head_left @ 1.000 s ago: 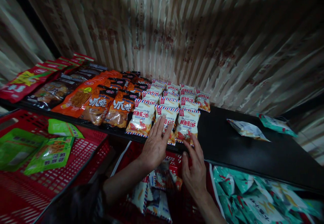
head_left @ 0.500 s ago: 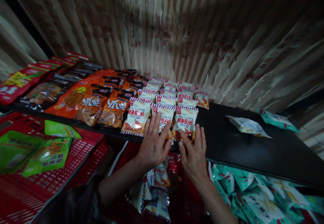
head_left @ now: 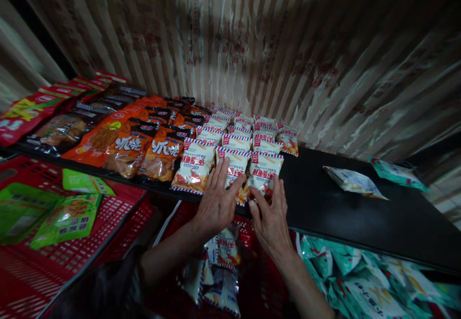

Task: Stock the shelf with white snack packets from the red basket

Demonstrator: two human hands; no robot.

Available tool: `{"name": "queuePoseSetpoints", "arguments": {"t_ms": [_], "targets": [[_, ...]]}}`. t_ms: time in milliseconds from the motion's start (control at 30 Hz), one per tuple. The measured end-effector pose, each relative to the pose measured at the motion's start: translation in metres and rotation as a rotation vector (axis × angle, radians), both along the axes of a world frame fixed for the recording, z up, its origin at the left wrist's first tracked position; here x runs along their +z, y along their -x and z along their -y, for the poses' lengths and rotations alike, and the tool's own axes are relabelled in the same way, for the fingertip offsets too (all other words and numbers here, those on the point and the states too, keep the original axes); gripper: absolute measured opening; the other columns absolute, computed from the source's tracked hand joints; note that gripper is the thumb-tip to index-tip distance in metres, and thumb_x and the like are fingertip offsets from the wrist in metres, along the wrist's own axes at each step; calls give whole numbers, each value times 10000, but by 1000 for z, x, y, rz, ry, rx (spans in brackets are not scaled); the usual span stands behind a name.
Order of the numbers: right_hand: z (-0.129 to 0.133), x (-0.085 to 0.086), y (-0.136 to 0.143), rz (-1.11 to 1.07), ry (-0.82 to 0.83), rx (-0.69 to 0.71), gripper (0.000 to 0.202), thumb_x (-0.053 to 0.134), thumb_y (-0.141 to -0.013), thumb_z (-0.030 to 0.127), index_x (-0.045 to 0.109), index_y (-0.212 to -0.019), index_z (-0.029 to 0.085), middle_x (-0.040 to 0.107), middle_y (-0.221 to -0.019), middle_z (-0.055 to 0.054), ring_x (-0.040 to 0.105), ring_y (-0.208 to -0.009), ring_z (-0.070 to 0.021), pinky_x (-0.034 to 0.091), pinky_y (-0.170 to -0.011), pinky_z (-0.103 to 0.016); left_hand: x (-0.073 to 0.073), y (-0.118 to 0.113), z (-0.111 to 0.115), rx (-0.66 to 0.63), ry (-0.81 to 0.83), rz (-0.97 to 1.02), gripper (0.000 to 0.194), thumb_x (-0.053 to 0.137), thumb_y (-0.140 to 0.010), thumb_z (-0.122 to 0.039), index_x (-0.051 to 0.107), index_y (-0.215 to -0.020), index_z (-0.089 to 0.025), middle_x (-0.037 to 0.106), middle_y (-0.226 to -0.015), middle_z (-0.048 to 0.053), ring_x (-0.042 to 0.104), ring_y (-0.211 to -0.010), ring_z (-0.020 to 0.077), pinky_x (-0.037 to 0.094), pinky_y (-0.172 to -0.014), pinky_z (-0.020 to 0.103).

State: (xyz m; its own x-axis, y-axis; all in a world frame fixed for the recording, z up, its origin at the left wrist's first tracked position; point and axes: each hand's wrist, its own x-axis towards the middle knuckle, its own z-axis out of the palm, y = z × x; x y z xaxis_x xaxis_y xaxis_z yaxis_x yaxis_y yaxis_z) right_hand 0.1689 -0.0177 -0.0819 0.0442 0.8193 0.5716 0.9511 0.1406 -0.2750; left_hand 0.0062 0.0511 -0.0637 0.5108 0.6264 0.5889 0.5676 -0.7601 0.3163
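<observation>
Rows of white snack bags with red lettering stand at the middle of a black shelf (head_left: 342, 213). My left hand (head_left: 218, 199) lies with fingers apart over the lower part of the middle front bag (head_left: 234, 160). At the right front bag (head_left: 265, 165), my right hand (head_left: 272, 215) touches the lower edge with its fingertips, thumb and fingers apart. Neither hand is closed round a bag. The left front bag (head_left: 192, 165) sits beside my left fingers.
Orange bags (head_left: 162, 151) and red bags (head_left: 32, 112) fill the shelf's left. A pale bag (head_left: 355, 182) and a teal bag (head_left: 398, 174) lie right. Below are a red basket (head_left: 118, 223) with green packets (head_left: 68, 218), more white bags (head_left: 225, 247), and teal bags (head_left: 363, 280).
My right hand has shifted slightly left along the right front bag, its fingers drawn closer together. My left hand has barely moved.
</observation>
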Motion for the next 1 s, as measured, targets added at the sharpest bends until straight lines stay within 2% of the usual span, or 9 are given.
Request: {"name": "queuePoseSetpoints", "arguments": {"t_ms": [367,433,533,700,867,1000], "targets": [[0,0,-5,-52,-58,30,258,468,-963,232,654,-1139,195,75,-1644,-66,188,-1478,-362,345,-1118,-585,4,3,-2,21,33,-22,522,399,-868,-34,507,-1352,-197,15,-1642,103,119,-1490,348,306,-1133,583],[1,0,-6,-50,-55,34,269,472,-962,229,644,-1167,203,82,-1643,-66,180,-1481,-361,344,-1117,-588,5,3,-3,32,30,-18,499,407,-858,-31,528,-1320,-177,7,-1641,107,127,-1489,348,305,-1140,569],[2,-1,-6,-31,-52,28,337,487,-957,226,585,-1280,234,48,-1647,-70,128,-1489,-373,329,-1114,-615,9,1,-1,46,5,-2,473,460,-857,-75,522,-1319,-156,-65,-1637,119,94,-1490,367,260,-1154,582],[1,0,-5,33,-18,24,457,507,-943,201,493,-1387,305,-84,-1648,-49,44,-1490,-410,321,-1087,-662,9,0,1,0,-1,-27,504,575,-878,-252,489,-1375,-247,-119,-1636,81,9,-1490,398,190,-1143,644],[1,0,-4,73,32,22,427,505,-943,207,533,-1352,329,-121,-1644,-30,32,-1482,-442,345,-1047,-695,5,-1,1,-20,0,-25,456,562,-853,-160,547,-1308,-185,-79,-1635,120,34,-1490,397,220,-1144,622],[2,0,-4,50,40,13,355,509,-949,266,590,-1295,276,-104,-1646,-48,64,-1479,-447,355,-1054,-681,5,-3,0,-38,-3,2,483,528,-828,-103,529,-1307,-167,-16,-1634,142,42,-1494,377,259,-1135,623]]}}
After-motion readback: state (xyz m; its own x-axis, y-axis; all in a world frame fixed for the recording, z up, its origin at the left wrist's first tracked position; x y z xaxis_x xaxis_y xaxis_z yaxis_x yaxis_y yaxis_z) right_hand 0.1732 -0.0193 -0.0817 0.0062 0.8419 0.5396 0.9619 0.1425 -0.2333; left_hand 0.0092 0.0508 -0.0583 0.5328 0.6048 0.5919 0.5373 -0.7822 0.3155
